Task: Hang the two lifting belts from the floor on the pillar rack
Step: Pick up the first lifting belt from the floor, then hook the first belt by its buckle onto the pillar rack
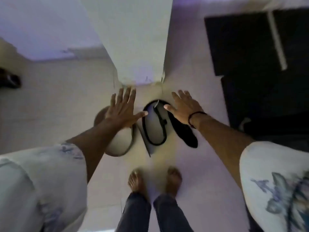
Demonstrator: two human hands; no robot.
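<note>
Bare feet (pixel 154 180) planted close, facing the pillar (pixel 133 39). Two belts on the floor (pixel 50 106) just ahead of the toes: brown belt (pixel 124 148) coiled on the left, black belt (pixel 156 128) looped on the right, both at the pillar base. Left hand (pixel 122 112) over the brown one, right hand (pixel 185 109) over the black one, fingers splayed, gripping nothing. One hand per belt, likely for a simultaneous pickup. Rack not in view.
</note>
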